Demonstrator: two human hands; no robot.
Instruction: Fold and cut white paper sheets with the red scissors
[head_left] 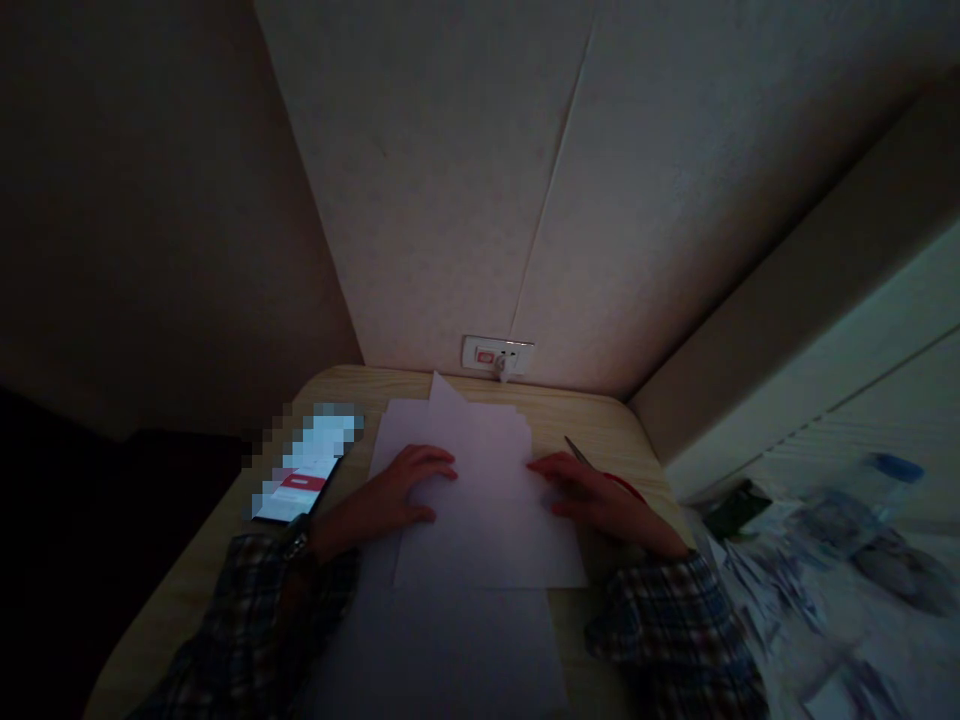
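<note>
Sheets of white paper [487,500] lie stacked on a small wooden table [600,425], the top one partly folded with a corner pointing away from me. My left hand [401,490] rests flat on the paper's left side, fingers stretched toward the middle. My right hand [592,495] lies on the paper's right edge, fingers flat and pointing left. Both sleeves are plaid, and a watch [298,545] sits on my left wrist.
A lit phone [300,480] lies on the table to the left. Scissors with red handles [592,465] lie just behind my right hand. A wall socket [496,355] sits behind the table. To the right stands a blurred surface with a plastic bottle [862,490] and clutter.
</note>
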